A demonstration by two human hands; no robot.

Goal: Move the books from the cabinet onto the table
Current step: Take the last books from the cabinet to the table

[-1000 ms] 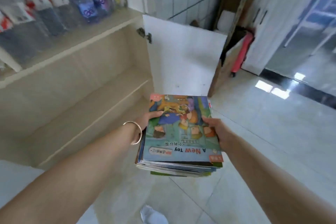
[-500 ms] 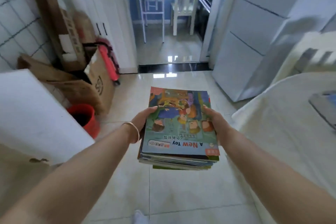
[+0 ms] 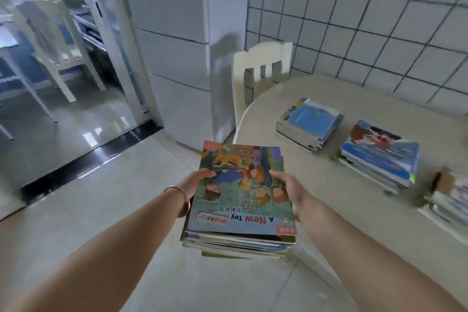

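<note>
Fingers (image 3: 206,174) of the left hand (image 3: 195,185) curl over the left edge of the stack of books (image 3: 243,200), thumb on the top cover, while the right hand (image 3: 286,189) clamps the opposite edge the same way; between them the stack hangs in the air over the floor (image 3: 101,210), just short of the table's near-left edge. The carry looks to be in hand, with the setting-down not yet begun.

Beyond lies the round table (image 3: 316,159), pale and bare along its near rim. Three other piles already sit on it: the blue-covered pile (image 3: 310,123) towards the far side, the middle pile (image 3: 379,154) right of it, and the rightmost pile (image 3: 450,195) at the right edge, partly cut off. A white chair (image 3: 262,63) stands at the far-left edge.

Next, the stack likely needs lifting over the rim and lowering flat onto the bare stretch in front of the blue-covered pile, where room seems ample; the loose lower books could slide if tilted.
</note>
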